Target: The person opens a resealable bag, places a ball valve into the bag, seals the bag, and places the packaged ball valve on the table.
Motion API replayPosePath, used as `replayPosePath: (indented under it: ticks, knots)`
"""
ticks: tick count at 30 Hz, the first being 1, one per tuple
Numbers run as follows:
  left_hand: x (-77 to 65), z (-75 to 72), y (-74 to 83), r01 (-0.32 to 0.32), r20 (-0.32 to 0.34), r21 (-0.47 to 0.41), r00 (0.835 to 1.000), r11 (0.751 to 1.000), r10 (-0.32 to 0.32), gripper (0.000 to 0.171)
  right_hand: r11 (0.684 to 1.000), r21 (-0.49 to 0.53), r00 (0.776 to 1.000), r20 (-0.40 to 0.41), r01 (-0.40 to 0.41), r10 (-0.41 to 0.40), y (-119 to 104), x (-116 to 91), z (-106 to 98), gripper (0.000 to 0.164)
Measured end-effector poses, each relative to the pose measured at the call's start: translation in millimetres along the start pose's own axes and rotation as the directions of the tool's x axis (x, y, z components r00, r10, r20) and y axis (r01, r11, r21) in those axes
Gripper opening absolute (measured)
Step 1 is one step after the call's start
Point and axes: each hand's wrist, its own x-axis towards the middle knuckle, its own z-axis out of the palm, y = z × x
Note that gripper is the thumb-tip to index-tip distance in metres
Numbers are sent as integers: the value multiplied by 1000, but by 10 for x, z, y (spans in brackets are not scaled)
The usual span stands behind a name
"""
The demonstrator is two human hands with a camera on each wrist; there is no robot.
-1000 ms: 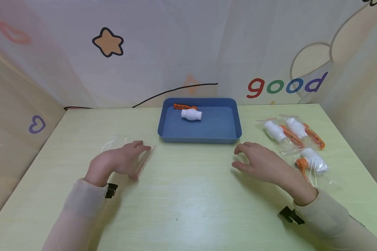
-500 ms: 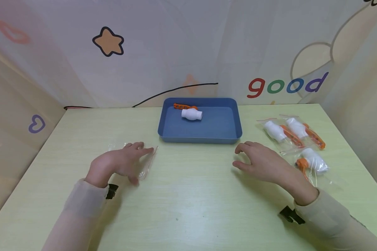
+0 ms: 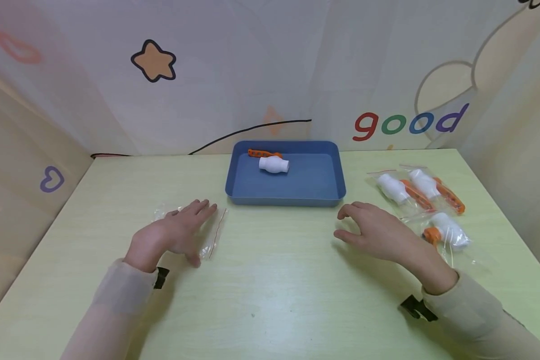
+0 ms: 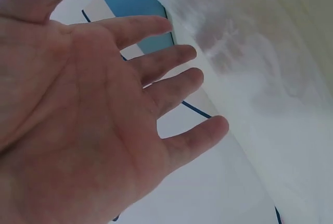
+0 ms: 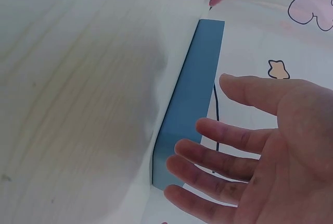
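My left hand (image 3: 175, 232) hovers palm down with spread fingers over a clear zip bag (image 3: 213, 235) on the left of the table. In the left wrist view the palm (image 4: 83, 104) holds nothing, and the fingertips stand apart from the bag's film (image 4: 250, 52). My right hand (image 3: 378, 232) hangs above the table, fingers loosely bent, just in front of the blue tray's right corner; its palm (image 5: 302, 146) is bare in the right wrist view. Inside the blue tray (image 3: 297, 201) lie a white bulging plastic piece (image 3: 273, 164) and an orange strip with holes (image 3: 260, 153).
To the right, several clear bags lie close together, each with a white piece (image 3: 393, 188) and an orange piece (image 3: 432, 236). A patterned curtain (image 3: 261, 65) rises behind the table's back edge. Bare tabletop (image 3: 270, 280) stretches between the two hands.
The left hand's fingers have straightened and spread, and the clear bag beneath has shifted slightly to the right. My right hand has barely moved. The tray's contents lie as before.
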Motion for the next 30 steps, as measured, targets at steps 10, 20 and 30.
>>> replayPosePath:
  ticks: [10,20,30]
  knots:
    - [15,49,-20,-15,-63,20,998,1000,17,118,1000,0,1000,5,-10,10,-8,2,-10,33]
    - [16,74,-15,-53,-105,-7,993,999,52,119,1000,5,1000,5,-9,9,-13,-1,-6,32]
    - [10,94,2,-108,-138,-38,985,993,102,100,1000,13,1000,15,-4,4,-44,7,-4,32]
